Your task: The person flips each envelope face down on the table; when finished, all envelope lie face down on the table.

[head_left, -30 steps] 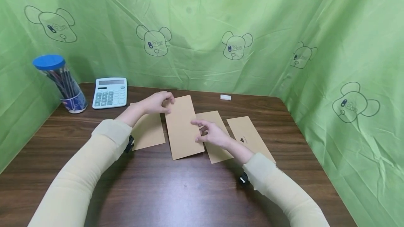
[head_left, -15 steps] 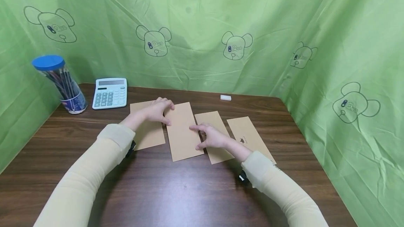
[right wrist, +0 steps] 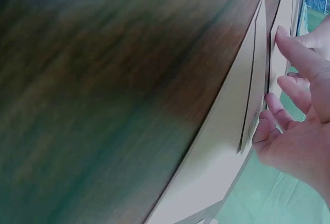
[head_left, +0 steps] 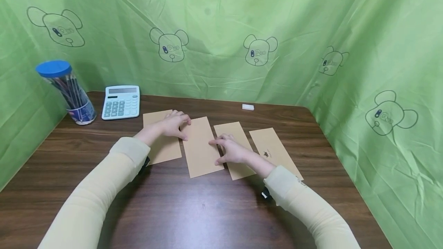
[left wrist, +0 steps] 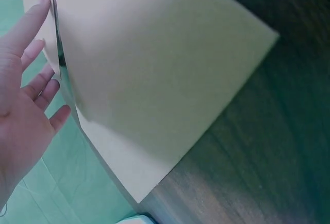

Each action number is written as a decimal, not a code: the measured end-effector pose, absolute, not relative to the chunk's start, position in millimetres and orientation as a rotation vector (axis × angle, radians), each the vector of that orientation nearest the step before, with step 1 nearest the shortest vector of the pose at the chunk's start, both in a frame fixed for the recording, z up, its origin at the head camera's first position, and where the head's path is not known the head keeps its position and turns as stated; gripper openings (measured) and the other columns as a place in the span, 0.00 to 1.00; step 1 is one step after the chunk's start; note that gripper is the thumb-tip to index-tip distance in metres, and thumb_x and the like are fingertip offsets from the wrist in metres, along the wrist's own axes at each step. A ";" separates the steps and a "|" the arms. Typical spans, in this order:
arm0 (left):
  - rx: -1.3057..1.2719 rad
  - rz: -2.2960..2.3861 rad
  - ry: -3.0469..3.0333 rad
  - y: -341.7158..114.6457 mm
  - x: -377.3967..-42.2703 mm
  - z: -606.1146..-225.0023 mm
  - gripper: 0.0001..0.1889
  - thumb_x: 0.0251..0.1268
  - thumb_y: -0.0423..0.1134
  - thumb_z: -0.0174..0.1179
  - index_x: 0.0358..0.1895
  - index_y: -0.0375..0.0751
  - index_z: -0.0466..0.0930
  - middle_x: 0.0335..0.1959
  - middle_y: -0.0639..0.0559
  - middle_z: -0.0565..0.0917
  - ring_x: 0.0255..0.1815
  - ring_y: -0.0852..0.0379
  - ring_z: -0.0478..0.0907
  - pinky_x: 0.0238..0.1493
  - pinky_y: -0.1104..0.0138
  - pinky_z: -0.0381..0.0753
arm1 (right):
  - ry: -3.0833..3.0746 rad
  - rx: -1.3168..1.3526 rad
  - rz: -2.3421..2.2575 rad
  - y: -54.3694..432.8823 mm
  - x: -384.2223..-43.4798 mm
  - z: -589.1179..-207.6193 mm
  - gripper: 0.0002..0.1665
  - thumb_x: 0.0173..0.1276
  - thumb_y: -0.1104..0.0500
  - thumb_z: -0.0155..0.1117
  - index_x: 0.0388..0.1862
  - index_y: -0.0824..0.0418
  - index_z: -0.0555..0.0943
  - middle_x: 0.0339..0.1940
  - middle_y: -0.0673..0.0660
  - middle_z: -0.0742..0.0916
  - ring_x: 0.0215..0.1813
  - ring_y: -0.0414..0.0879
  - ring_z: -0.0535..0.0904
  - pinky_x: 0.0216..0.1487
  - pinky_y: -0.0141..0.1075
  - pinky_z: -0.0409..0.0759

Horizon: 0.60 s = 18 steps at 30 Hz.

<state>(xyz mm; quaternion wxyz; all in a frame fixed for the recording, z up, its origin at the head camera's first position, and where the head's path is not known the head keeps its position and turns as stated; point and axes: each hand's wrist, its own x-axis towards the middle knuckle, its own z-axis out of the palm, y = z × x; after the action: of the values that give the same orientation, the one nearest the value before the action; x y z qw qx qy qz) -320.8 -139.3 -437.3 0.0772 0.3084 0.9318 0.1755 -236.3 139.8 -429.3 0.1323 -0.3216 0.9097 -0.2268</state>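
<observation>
A brown paper envelope (head_left: 202, 151) lies flat on the table between my two hands. My left hand (head_left: 172, 125) touches its left edge near the top, thumb and index finger spread apart. In the left wrist view the left hand (left wrist: 26, 95) has loosely extended fingers beside the envelope's edge. My right hand (head_left: 232, 151) touches the right edge lower down, with thumb and index finger apart. The right wrist view shows the right hand (right wrist: 299, 95) with relaxed fingers by that edge. Under the left forearm lies another envelope (head_left: 166, 149), partly covered.
To the right lie two more envelopes, a plain one (head_left: 238, 135) partly beneath my right hand and one with a small dark print (head_left: 275, 145). A calculator (head_left: 120, 103), a blue-lidded jar of pencils (head_left: 70, 91) and a white eraser (head_left: 247, 107) stand toward the back. Green curtains (head_left: 214, 76) border the table.
The middle envelope's raised far end has come down until it lies flat. Both hands have moved slightly nearer with it, the left more than the right, and their fingers have loosened.
</observation>
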 end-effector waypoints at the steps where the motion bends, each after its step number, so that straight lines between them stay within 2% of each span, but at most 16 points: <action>1: 0.925 0.517 2.790 -139.3 -321.1 -437.3 0.30 0.44 0.52 0.73 0.51 0.44 0.75 0.53 0.44 0.72 0.57 0.43 0.62 0.56 0.46 0.60 | 2.640 -0.927 -0.658 140.3 -236.4 -429.8 0.44 0.47 0.54 0.78 0.64 0.57 0.72 0.61 0.62 0.73 0.60 0.56 0.63 0.59 0.49 0.64; 5: 0.943 0.464 2.797 -139.2 -323.1 -437.6 0.29 0.44 0.55 0.72 0.50 0.45 0.77 0.55 0.43 0.72 0.58 0.43 0.61 0.59 0.44 0.58 | 2.634 -0.918 -0.660 141.7 -236.9 -431.5 0.43 0.48 0.53 0.77 0.65 0.56 0.72 0.63 0.61 0.71 0.61 0.56 0.62 0.59 0.48 0.65; 8: 0.972 0.416 2.811 -139.0 -324.3 -436.9 0.30 0.43 0.56 0.72 0.49 0.45 0.77 0.55 0.42 0.72 0.58 0.42 0.62 0.63 0.38 0.53 | 2.638 -0.920 -0.659 142.6 -236.3 -432.1 0.43 0.49 0.52 0.77 0.65 0.55 0.71 0.63 0.60 0.71 0.60 0.54 0.62 0.58 0.46 0.66; 13: 1.004 0.341 2.820 -136.4 -321.4 -431.9 0.31 0.42 0.57 0.72 0.49 0.44 0.77 0.52 0.45 0.74 0.56 0.42 0.65 0.63 0.34 0.51 | 2.629 -0.944 -0.763 154.7 -232.4 -428.7 0.43 0.51 0.52 0.76 0.66 0.56 0.71 0.59 0.58 0.73 0.57 0.51 0.66 0.55 0.43 0.69; 18: 1.016 0.305 2.828 -133.2 -319.9 -428.8 0.31 0.42 0.57 0.72 0.49 0.44 0.77 0.52 0.45 0.75 0.56 0.41 0.66 0.62 0.33 0.52 | 2.688 -0.986 -0.802 184.0 -225.6 -416.9 0.41 0.51 0.54 0.76 0.65 0.58 0.72 0.58 0.58 0.75 0.60 0.53 0.67 0.61 0.50 0.68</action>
<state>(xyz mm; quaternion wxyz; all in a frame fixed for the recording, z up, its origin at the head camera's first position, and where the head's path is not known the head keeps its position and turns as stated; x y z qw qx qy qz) -319.9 -133.2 -428.8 0.0605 0.3356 0.9346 0.1009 -225.6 184.0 -416.9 0.0843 -0.3303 0.9008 -0.2688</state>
